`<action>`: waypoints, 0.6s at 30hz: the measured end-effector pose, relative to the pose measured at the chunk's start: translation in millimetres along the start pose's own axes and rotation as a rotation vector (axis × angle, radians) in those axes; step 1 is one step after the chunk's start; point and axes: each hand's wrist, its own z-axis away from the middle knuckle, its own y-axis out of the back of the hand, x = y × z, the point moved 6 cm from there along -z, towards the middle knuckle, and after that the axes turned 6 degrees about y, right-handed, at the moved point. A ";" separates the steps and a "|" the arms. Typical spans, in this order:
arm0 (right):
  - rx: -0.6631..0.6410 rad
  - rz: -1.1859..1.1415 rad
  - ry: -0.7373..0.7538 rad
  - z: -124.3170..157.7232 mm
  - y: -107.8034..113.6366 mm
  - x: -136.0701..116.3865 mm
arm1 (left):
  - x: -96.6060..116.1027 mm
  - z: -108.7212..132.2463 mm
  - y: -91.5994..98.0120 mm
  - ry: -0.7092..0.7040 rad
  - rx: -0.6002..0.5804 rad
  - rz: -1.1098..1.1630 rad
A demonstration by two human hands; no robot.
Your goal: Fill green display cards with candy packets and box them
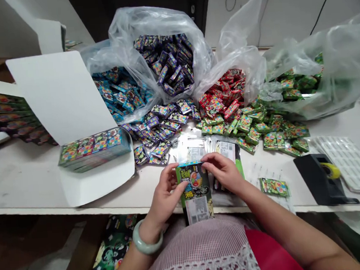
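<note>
Close to the table's front edge, my left hand [168, 192] grips the left side of a dark printed pouch [194, 188], its thumb across the front. The fingertips of my right hand [224, 171] pinch the pouch's upper right corner. A strip of blue shows along the pouch's top edge; what lies inside is hidden. Under and beside my right hand are more flat pouches [229, 147] with white label panels. Purple packets [160, 147] lie loose just beyond my left hand. Green packets [245, 123] are scattered beyond my right hand.
Clear plastic bags hold blue packets [122, 93], purple packets [173, 62], red packets [224, 89] and green packets [298, 84]. At left stands an open white carton [57, 95] with a row of packets [94, 146]. A black tape dispenser [318, 179] sits beside label sheets [354, 161].
</note>
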 end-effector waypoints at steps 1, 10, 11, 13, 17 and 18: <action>-0.042 -0.007 0.015 -4.4 0.2 -3.0 | 7.3 -3.5 2.9 -0.047 0.056 -0.033; -0.209 0.053 0.065 -18.9 2.2 -25.5 | 34.8 -14.5 2.4 -0.211 0.167 -0.019; -0.239 0.077 0.089 -19.1 0.5 -30.0 | 37.7 -13.8 1.6 -0.228 0.143 -0.041; -0.244 0.082 0.080 -22.2 -1.6 -36.2 | 43.3 -14.0 2.1 -0.229 0.135 -0.057; -0.233 0.047 -0.097 -31.8 -8.0 -34.9 | 48.7 -21.1 4.2 -0.107 0.166 -0.058; -0.249 0.023 -0.140 -33.2 -10.2 -33.5 | 48.7 -23.0 4.1 -0.077 0.156 -0.058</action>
